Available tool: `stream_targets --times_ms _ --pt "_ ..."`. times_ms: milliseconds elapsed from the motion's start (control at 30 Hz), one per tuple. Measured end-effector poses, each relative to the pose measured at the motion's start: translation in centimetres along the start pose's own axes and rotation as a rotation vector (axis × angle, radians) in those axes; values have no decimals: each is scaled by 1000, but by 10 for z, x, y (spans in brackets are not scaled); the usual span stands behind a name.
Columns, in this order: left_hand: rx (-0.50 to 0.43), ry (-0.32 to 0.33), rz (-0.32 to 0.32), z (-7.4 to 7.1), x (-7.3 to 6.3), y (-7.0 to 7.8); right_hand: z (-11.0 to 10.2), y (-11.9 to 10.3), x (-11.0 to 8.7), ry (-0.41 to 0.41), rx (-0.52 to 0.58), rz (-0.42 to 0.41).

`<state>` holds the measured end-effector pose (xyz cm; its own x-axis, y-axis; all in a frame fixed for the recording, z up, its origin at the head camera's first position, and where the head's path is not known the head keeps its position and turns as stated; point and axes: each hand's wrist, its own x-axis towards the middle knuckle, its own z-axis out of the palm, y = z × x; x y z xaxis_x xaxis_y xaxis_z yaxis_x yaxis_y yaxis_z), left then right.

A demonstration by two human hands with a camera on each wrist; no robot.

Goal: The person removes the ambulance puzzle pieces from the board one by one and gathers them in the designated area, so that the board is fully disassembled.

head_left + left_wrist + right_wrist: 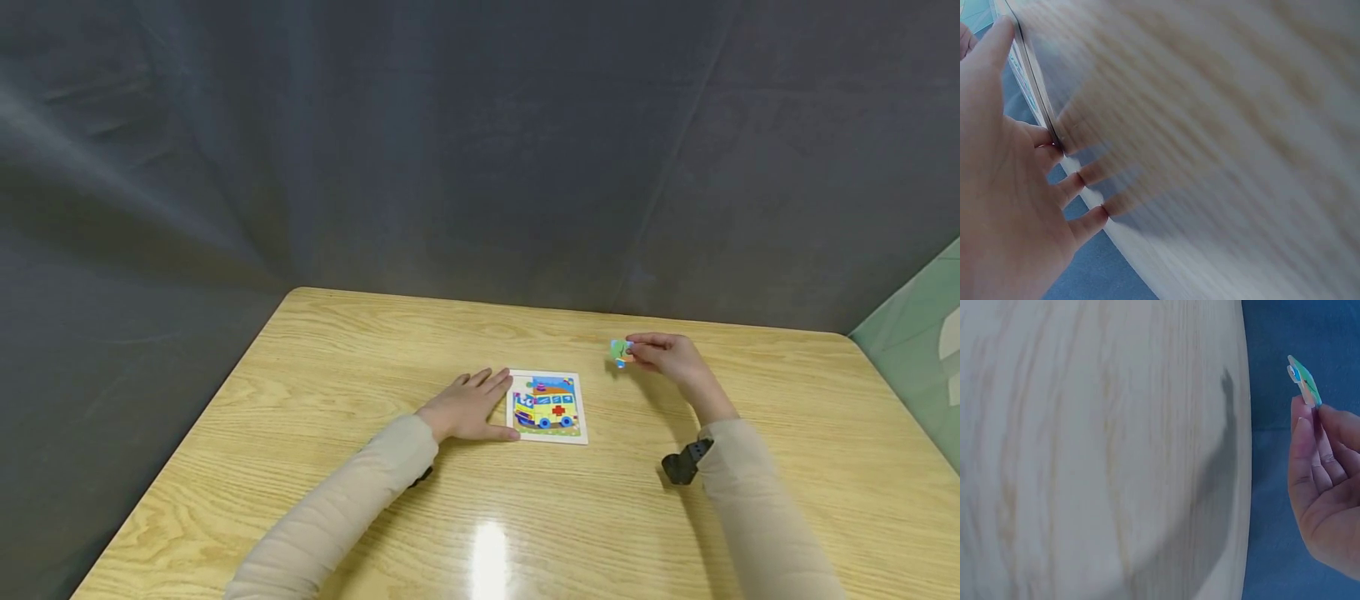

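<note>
A square picture puzzle (557,412) with a yellow ambulance and a white frame lies flat on the table. Its upper left corner shows a pale gap with no picture. My left hand (474,407) is spread beside the puzzle, thumb and fingertips touching the left edge of the frame. In the left wrist view the fingertips (1094,215) rest on the wood. Off to the right, my right hand (667,357) pinches a puzzle piece (619,350) between thumb and fingers, held above the table. The piece (1305,381) is green, blue and orange, seen nearly edge-on in the right wrist view.
The wooden table (360,358) has its far edge against a dark grey curtain (480,167). A pale green patterned surface (918,342) stands at the right. Black straps with a camera (682,465) sit at the wrists.
</note>
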<state>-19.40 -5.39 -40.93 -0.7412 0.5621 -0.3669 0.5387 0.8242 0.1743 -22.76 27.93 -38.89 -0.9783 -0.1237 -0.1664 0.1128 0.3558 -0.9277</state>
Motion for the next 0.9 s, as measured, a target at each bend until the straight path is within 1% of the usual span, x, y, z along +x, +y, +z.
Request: stream_targets --times_ms 100,400,500,733,900 --pt "2 -1 -1 0 1 -1 -3 3 0 -5 -18 27" --pt "7 2 8 2 3 -2 -6 9 -2 -7 -23 121" --pt "6 5 6 2 3 -2 -7 13 -2 -4 -26 128" --pt "-2 2 4 1 3 -1 -7 18 0 -2 5 160" --pt "5 1 3 2 4 -2 -8 20 0 -3 -37 159"
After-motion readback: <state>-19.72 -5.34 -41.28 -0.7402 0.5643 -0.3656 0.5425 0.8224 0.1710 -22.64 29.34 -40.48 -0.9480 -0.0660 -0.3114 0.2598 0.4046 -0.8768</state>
